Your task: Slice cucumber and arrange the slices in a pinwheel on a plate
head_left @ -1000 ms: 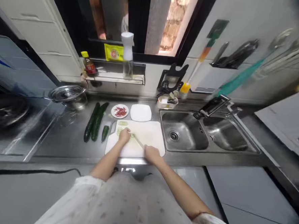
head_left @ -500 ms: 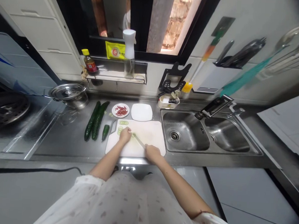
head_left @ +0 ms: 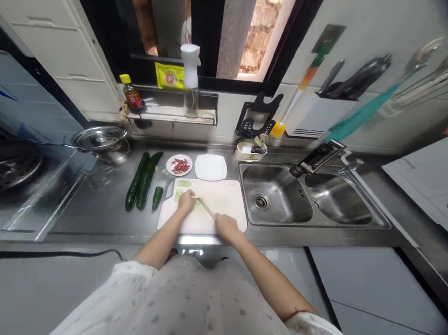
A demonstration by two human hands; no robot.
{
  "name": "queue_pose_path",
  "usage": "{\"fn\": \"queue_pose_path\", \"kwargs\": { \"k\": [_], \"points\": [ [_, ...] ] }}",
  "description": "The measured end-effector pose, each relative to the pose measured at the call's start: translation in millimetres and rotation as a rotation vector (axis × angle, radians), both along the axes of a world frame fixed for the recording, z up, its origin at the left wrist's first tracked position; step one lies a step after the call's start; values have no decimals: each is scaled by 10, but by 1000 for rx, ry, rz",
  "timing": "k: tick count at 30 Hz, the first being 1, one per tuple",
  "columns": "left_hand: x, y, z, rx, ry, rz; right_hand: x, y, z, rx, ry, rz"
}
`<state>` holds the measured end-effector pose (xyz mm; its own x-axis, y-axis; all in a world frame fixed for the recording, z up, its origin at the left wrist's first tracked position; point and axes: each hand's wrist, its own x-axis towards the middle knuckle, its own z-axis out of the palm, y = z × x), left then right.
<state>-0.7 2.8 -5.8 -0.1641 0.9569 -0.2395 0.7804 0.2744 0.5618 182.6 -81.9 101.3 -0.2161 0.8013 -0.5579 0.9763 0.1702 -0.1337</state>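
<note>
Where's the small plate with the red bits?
The small plate sits left of centre in the head view, between the cucumbers and the white dish.

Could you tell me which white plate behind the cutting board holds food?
The round white plate, on the left, with chopped red bits; the square white plate beside it is bare.

The right hand (head_left: 226,227) has edged the knife (head_left: 206,208) a touch closer to the left hand (head_left: 187,201). Just a small shift.

We see white cutting board (head_left: 227,204); dark green cucumbers (head_left: 140,182); pale green slices (head_left: 185,183); red bits (head_left: 179,166) on plate (head_left: 170,170); spotted top (head_left: 185,306).
</note>
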Motion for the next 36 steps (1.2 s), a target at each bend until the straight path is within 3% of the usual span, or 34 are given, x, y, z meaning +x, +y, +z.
{"fn": "queue_pose_path", "kwargs": {
  "k": [8, 19, 36],
  "points": [
    [-8, -5, -3, 12, -10, -5, 47, -12, -89, 26, 4, 9],
    [11, 2, 34, -17, -17, 24, 0, 2, -49, 22, 6, -11],
    [4, -20, 29, 13, -7, 2, 158, -169, -72, -33, -12, -48]
  ]
}}
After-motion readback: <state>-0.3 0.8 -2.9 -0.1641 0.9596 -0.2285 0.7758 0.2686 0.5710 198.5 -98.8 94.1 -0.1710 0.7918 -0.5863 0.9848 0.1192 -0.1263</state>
